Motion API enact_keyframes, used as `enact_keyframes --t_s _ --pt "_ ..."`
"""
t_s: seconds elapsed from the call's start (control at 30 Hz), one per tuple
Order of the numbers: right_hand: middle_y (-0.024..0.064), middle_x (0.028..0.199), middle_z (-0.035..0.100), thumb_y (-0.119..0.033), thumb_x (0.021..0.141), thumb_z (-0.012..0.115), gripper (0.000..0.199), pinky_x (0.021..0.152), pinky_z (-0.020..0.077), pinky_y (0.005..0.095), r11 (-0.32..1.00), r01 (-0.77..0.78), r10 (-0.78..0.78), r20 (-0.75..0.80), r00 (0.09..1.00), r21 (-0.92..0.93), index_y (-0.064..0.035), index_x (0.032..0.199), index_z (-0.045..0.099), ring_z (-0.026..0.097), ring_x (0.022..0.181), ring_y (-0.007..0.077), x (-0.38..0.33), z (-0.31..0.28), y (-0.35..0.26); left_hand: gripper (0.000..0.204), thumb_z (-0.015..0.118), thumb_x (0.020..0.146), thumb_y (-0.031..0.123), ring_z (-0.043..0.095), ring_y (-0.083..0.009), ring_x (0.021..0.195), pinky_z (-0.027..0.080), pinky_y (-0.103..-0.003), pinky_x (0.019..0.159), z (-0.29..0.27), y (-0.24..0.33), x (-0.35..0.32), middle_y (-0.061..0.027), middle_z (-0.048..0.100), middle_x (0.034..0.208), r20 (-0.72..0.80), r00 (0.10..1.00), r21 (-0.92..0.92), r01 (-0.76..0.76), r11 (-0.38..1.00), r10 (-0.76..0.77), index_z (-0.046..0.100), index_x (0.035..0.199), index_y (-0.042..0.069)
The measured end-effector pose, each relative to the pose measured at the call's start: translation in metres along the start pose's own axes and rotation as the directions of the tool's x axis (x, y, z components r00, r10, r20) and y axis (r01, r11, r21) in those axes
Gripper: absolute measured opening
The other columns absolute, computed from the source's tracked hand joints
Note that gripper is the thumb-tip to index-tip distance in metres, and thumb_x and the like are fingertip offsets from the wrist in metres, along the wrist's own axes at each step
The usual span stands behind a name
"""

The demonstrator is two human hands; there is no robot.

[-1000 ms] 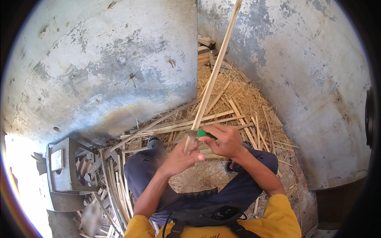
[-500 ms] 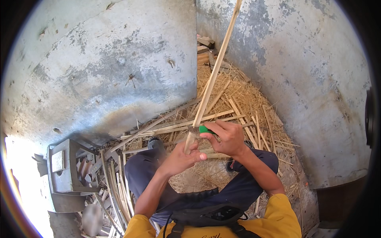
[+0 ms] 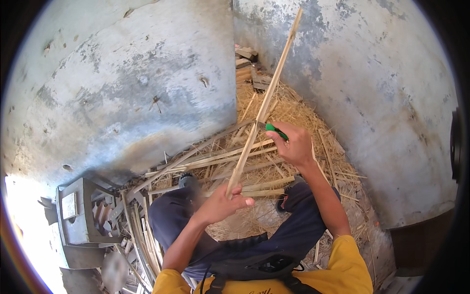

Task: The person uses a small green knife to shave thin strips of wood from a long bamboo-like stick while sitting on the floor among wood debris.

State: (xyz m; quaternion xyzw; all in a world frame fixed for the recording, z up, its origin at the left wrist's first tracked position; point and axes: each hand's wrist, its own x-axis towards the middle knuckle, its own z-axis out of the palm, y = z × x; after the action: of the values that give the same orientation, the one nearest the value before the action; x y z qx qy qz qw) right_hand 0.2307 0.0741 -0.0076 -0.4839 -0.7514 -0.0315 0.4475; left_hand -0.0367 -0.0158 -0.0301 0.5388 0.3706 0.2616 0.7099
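My left hand (image 3: 221,203) grips the near end of a long, pale bamboo strip (image 3: 272,90) that points up and away toward the corner of the walls. Farther along the strip, my right hand (image 3: 293,144) holds a knife with a green handle (image 3: 275,131), its blade laid against the strip. I am sitting with my knees in dark blue trousers below the hands.
Thin bamboo strips and straw-like shavings (image 3: 274,117) cover the ground in front of me. Rough plastered walls (image 3: 127,83) meet in a corner ahead. A grey concrete block (image 3: 73,215) and more strips lie at my left. Stacked wood pieces (image 3: 247,63) sit in the corner.
My right hand has slid the knife farther up the strip, away from my left hand. My left hand has dropped lower and closer to me, still holding the strip's end.
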Motion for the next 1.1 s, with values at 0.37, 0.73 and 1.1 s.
enact_keyframes --t_s 0.37,0.73,1.1 --pt "0.0051 0.067 0.068 -0.046 0.099 0.067 0.041 0.048 0.0424 0.0337 0.984 -0.154 0.154 -0.007 0.988 -0.092 -0.0086 0.111 0.078 0.059 0.051 0.0172 0.025 -0.003 0.059 0.047 0.081 0.092 0.022 0.032 -0.0016 0.06 0.028 -0.023 0.05 0.006 -0.002 -0.017 0.0092 0.035 0.072 -0.031 0.994 0.113 0.111 0.987 -0.108 0.034 0.085 0.018" --pt "-0.0033 0.067 0.058 -0.044 0.109 0.052 0.046 0.052 0.0345 0.0293 0.776 -0.531 0.617 -0.232 0.752 0.341 -0.0043 0.111 0.076 0.044 0.054 0.0093 0.022 -0.034 0.168 0.045 0.078 0.096 0.023 0.034 -0.0063 0.069 0.035 -0.027 0.058 0.01 -0.027 -0.064 0.0061 0.035 0.073 -0.122 0.992 0.288 0.064 0.955 -0.029 0.037 0.08 0.013" --pt "0.0094 0.089 0.073 -0.039 0.102 0.064 0.036 0.058 0.0504 0.0333 0.924 -0.03 -0.053 0.205 0.977 0.382 -0.003 0.108 0.069 0.067 0.067 0.0216 -0.019 0.0 -0.026 0.027 0.074 0.093 0.018 0.041 -0.0108 0.061 0.037 -0.033 0.056 0.007 0.029 0.025 -0.0008 0.042 0.064 -0.405 0.789 0.607 -0.146 0.781 0.462 0.054 0.095 0.001"
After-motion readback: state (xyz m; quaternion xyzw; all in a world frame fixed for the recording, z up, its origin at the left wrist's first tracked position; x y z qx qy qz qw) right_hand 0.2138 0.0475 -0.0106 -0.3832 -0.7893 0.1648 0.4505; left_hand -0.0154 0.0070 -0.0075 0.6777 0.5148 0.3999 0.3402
